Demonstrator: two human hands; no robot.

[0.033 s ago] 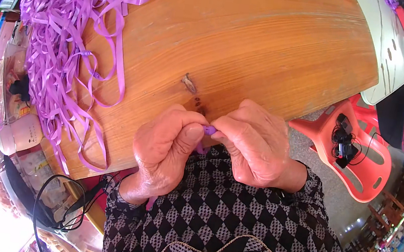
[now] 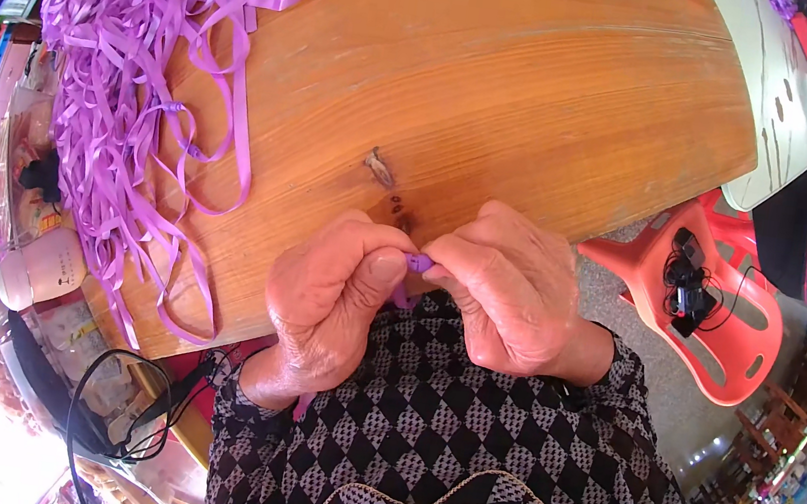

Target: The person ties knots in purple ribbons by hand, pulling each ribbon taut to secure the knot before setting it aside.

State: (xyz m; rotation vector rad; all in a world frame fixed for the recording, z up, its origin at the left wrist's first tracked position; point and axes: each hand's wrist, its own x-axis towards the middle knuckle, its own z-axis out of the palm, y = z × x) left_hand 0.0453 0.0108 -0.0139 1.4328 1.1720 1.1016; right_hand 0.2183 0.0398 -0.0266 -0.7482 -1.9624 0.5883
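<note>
A small purple plastic clasp (image 2: 418, 263) sits between my fingertips, near the front edge of the wooden table. My left hand (image 2: 332, 299) pinches its left side between thumb and forefinger. From the other side, my right hand (image 2: 510, 290) grips it with thumb and forefinger. A bit of purple ribbon (image 2: 402, 297) hangs below the clasp, mostly hidden by my hands. At the far left of the table lies a big tangled heap of purple ribbon (image 2: 133, 37). On one of its loops a similar purple clasp (image 2: 172, 107) shows.
The wooden table (image 2: 504, 93) spreads out ahead. To the right stands a red plastic stool (image 2: 738, 359) with a black cable (image 2: 686, 287) on it. A white marbled table (image 2: 765, 95) and a person in dark clothing (image 2: 797, 245) are beyond. A capped jar (image 2: 44, 268) stands at left.
</note>
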